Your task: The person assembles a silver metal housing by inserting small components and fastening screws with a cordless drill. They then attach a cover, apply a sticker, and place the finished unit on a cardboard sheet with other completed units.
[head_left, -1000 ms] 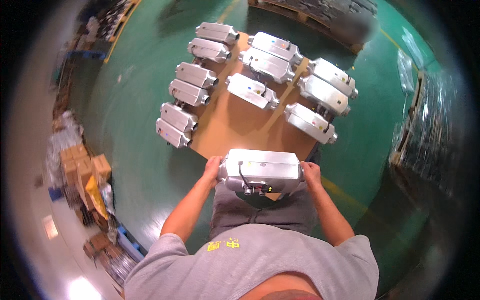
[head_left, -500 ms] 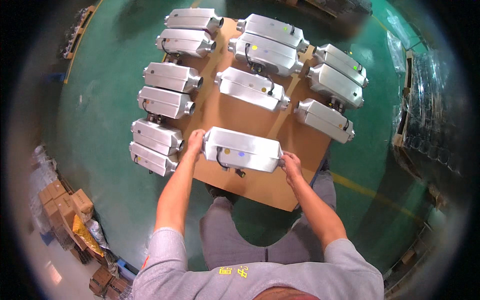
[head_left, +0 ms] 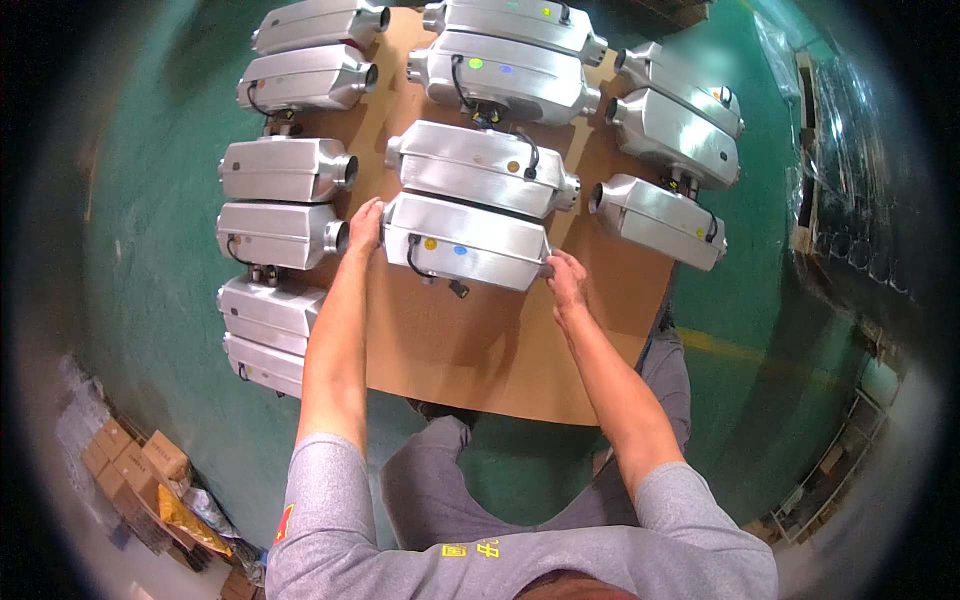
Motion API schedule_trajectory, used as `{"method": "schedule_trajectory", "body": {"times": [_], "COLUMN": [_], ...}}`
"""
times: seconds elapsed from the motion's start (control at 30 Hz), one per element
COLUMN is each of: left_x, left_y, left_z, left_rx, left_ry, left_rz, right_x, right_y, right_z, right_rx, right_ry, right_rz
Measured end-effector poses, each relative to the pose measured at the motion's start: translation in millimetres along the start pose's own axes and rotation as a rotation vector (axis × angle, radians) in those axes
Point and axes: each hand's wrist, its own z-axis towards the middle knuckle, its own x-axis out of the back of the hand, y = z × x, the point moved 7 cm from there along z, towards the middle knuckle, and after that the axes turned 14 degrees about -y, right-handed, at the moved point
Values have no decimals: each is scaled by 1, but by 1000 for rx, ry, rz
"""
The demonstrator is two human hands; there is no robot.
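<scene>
Between my hands is a silver diesel air heater (head_left: 465, 240), an angular metal casing with round pipe ends, a black cable and a dangling connector. My left hand (head_left: 367, 226) is closed round its left end, and my right hand (head_left: 566, 280) grips the right end. Its far long side lies against or very close to another heater (head_left: 480, 168) in the middle row. Both sit over a brown cardboard sheet (head_left: 450, 360). Whether the held unit rests on the cardboard cannot be made out.
More heaters stand in a left row (head_left: 280, 168), behind in the middle (head_left: 505, 78), and in a right row (head_left: 660, 222). Green floor (head_left: 150, 300) surrounds the cardboard. Cartons (head_left: 130, 460) are stacked at lower left; a plastic-wrapped pallet (head_left: 850, 180) stands at right.
Both hands have carried the held heater away from me, up beside the middle-row heater. The view has also shifted, with the rows appearing larger and nearer.
</scene>
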Motion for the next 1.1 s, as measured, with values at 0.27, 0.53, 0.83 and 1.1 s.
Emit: {"method": "schedule_trajectory", "body": {"times": [0.27, 0.53, 0.83, 1.1], "left_x": [14, 15, -55, -216], "left_y": [-26, -21, 42, -14], "left_z": [19, 4, -149, -389], "left_rx": [-15, 17, -195, 244], "left_ry": [26, 20, 346, -503], "left_rz": [144, 109, 492, 901], "right_x": [-2, -7, 73, 394], "right_y": [2, -6, -61, -92], "right_z": [12, 2, -73, -260], "right_rx": [62, 52, 250, 204], "right_ry": [33, -27, 36, 542], "right_rz": [-37, -47, -534, -642]}}
